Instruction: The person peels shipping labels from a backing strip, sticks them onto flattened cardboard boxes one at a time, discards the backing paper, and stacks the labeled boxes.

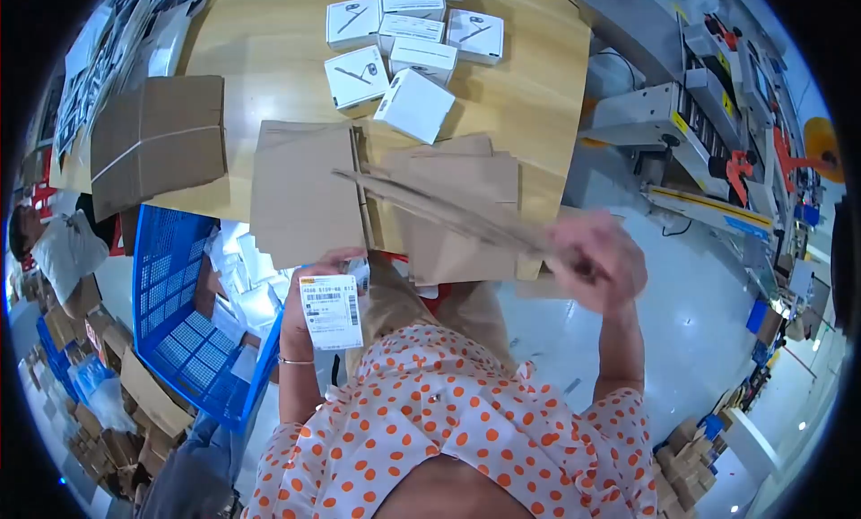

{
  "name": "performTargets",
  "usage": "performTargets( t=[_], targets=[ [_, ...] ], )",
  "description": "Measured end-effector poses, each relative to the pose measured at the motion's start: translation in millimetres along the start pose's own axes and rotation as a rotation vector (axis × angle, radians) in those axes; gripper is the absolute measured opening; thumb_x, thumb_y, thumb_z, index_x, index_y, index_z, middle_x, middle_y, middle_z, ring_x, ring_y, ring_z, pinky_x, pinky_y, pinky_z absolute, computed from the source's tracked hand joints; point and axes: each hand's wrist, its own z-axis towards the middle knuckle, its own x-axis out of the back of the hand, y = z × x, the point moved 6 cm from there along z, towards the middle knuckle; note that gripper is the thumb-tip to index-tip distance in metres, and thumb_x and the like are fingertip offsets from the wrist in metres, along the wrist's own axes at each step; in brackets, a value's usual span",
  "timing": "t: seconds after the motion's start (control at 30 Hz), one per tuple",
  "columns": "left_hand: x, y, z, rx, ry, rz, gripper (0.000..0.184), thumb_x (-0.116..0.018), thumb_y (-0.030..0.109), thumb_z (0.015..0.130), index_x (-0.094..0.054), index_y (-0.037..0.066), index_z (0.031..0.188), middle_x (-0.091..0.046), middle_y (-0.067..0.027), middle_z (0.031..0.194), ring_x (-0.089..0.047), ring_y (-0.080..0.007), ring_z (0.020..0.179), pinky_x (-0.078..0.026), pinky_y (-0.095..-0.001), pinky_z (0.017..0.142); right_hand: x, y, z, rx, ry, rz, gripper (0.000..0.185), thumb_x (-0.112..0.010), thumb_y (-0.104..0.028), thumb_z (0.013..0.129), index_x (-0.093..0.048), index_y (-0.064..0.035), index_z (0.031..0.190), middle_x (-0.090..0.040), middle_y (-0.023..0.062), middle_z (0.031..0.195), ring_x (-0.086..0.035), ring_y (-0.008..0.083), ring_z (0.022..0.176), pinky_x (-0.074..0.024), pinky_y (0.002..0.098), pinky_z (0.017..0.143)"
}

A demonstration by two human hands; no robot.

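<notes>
Left grip: closed on labeled packet
Right grip: clenched on blurred cardboard
White boxes: clustered on surface

A white short-sleeved blouse scattered with orange dots of varied sizes, a small round button on its front and an open neckline, is worn with tan trousers and a thin, pale bracelet circling the left wrist.

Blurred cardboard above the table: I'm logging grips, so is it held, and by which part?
Yes, the right hand grips the cardboard at its right-hand end; blur hides the exact finger placement.
</notes>
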Motion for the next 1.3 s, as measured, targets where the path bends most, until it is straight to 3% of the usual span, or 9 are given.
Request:
performTargets(
  t=[0.07,0.13,0.2,0.5,0.83,0.97,1.07,1.23,1.3],
  targets=[
    [-6,6,10,-0.071,0.009,0.116,0.012,-0.067,0.004,0.072,-0.071,0.004,0.083,-0.058,-0.0214,0.12,-0.058,-0.0263,0.104,-0.044,-0.0292,0.09,-9,18,2,-0.161,-0.038,0.048,0.034,-0.064,0.006,0.066,-0.061,0.0045,0.1,-0.066,0.0094,0.092,-0.056,0.0128,0.072,-0.0453,0.0221,0.066],
    [-11,11,16,-0.135,0.01,0.237,0.015,-0.07,0.003,0.071,-0.071,0.005,0.086,-0.06,-0.0192,0.117,-0.059,-0.0242,0.102,-0.044,-0.0292,0.089,-14,81,-14,-0.776,0.207,0.46,0.034,-0.062,0.004,0.07,-0.06,0.0051,0.104,-0.064,0.0109,0.098,-0.057,0.0138,0.079,-0.0451,0.022,0.073],
    [-13,12,18,-0.128,0.008,0.242,0.016,-0.07,0.003,0.07,-0.072,0.005,0.086,-0.06,-0.0185,0.117,-0.059,-0.0239,0.103,-0.044,-0.0292,0.089,-17,112,-8,-0.863,0.142,0.525,0.036,-0.064,0.001,0.071,-0.059,0.0056,0.107,-0.063,0.0121,0.102,-0.058,0.0146,0.085,-0.0443,0.022,0.078],
    [-38,-1,39,-0.164,-0.062,0.359,0.024,-0.074,0.002,0.065,-0.072,0.007,0.088,-0.058,-0.0116,0.116,-0.052,-0.021,0.11,-0.04,-0.0279,0.09,-81,163,11,-0.83,-0.335,0.649,0.032,-0.065,-0.003,0.074,-0.062,0.0052,0.104,-0.064,0.008,0.09,-0.056,0.0108,0.079,-0.0431,0.0195,0.074],
    [-51,-45,74,-0.201,-0.044,0.586,0.021,-0.07,-0.001,0.069,-0.071,0.005,0.089,-0.067,-0.0055,0.095,-0.053,-0.0183,0.098,-0.04,-0.0281,0.084,-109,156,15,-0.785,-0.434,0.605,0.029,-0.065,-0.004,0.074,-0.065,0.0052,0.102,-0.066,0.0034,0.09,-0.054,0.0085,0.076,-0.0432,0.0192,0.071],
    [-78,-38,64,-0.203,-0.166,0.615,0.013,-0.065,-0.001,0.071,-0.068,0.003,0.083,-0.059,-0.0019,0.076,-0.047,-0.0133,0.078,-0.039,-0.0249,0.08,-103,168,13,-0.753,-0.25,0.562,0.028,-0.065,-0.005,0.076,-0.064,0.0056,0.102,-0.062,0.0024,0.084,-0.052,0.0075,0.071,-0.0414,0.0178,0.066],
    [-62,-53,46,-0.14,-0.189,0.646,0.015,-0.069,0.001,0.072,-0.069,0.002,0.087,-0.069,-0.006,0.09,-0.055,-0.0149,0.078,-0.042,-0.0247,0.073,-75,180,10,-0.757,-0.079,0.539,0.029,-0.065,-0.005,0.078,-0.063,0.0058,0.104,-0.062,0.0034,0.083,-0.052,0.0073,0.071,-0.0414,0.0175,0.065],
    [-26,-38,11,-0.224,0.017,0.696,0.02,-0.068,0.0,0.067,-0.069,0.0,0.087,-0.068,-0.007,0.085,-0.058,-0.0152,0.072,-0.045,-0.0238,0.071,0,219,-25,-0.806,0.212,0.527,0.029,-0.063,-0.006,0.08,-0.061,0.0052,0.107,-0.063,0.0058,0.086,-0.054,0.0074,0.072,-0.042,0.0173,0.067],
    [-5,-43,6,-0.095,0.216,0.457,0.021,-0.07,0.0,0.067,-0.07,0.0,0.089,-0.069,-0.0084,0.086,-0.06,-0.0139,0.07,-0.046,-0.021,0.066,18,226,-36,-0.779,0.27,0.524,0.029,-0.063,-0.006,0.081,-0.061,0.005,0.107,-0.063,0.0061,0.087,-0.054,0.0074,0.073,-0.042,0.0172,0.067]
  ],
)
